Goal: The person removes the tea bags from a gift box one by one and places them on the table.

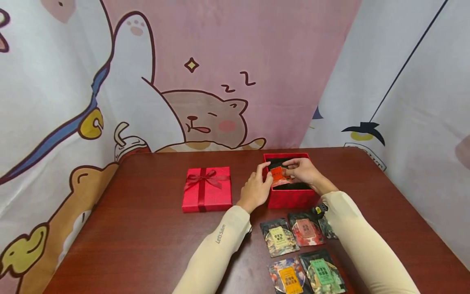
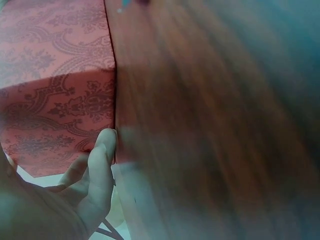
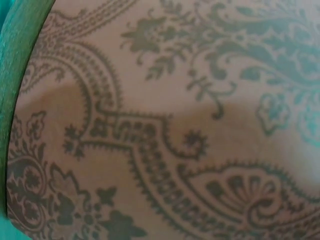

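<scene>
A red gift box (image 1: 291,199) stands lidless toward the right rear of the table, its inside dark. Within its opening a food packet with an orange label (image 1: 278,173) lies tilted. My right hand (image 1: 302,169) reaches in over the far right side and pinches this packet's right part. At the left rim is my left hand (image 1: 256,188), thumb and index finger bent over the edge by the packet; whether they pinch anything is unclear. The left wrist view shows the left hand (image 2: 95,190) against the box's patterned wall (image 2: 60,110). Patterned red paper (image 3: 150,150) fills the right wrist view.
Left of the box sits a red lid with a ribbon bow (image 1: 209,198). Several packets lie in front, including ones with yellow (image 1: 280,237), pink (image 1: 305,229), orange (image 1: 289,278) and green labels (image 1: 323,272). Another packet (image 1: 328,229) is partly under the right sleeve. A printed curtain (image 1: 235,49) hangs behind.
</scene>
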{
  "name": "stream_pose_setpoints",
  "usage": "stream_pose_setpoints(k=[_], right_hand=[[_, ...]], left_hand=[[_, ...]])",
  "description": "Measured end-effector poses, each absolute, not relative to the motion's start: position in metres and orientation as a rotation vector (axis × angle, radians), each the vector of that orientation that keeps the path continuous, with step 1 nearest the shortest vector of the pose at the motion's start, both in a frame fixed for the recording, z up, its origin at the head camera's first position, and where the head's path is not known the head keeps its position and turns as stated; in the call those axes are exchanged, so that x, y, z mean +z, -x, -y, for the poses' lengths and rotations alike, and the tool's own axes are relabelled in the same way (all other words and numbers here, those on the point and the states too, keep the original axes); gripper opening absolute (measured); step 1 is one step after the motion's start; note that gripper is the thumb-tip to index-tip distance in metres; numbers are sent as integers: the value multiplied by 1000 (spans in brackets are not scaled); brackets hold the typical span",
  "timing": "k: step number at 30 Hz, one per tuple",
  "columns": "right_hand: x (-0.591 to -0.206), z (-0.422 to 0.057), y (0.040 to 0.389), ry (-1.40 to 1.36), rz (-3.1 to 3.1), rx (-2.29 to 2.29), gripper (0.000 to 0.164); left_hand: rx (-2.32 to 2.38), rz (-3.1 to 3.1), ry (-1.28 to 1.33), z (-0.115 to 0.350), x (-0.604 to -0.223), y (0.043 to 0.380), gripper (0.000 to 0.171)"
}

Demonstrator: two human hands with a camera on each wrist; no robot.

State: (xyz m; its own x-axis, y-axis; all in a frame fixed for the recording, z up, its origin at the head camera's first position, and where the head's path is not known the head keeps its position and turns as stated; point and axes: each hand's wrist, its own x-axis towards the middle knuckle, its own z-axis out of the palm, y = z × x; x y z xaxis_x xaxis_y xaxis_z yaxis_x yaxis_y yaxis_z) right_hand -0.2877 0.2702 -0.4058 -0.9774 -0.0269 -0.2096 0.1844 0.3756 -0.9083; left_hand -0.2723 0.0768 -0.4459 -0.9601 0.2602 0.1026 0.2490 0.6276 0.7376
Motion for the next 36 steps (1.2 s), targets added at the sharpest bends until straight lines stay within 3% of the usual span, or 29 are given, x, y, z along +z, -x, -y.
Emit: stream_pose_setpoints(k=[25, 36], right_hand=[[-384, -278, 259, -10, -2509, -1703, 45], [-376, -280, 246, -87, -2462, -1741, 48]], left_hand=[[1266, -2826, -422, -76, -447, 270, 47], [1274, -2843, -441, -78, -450, 272, 46]])
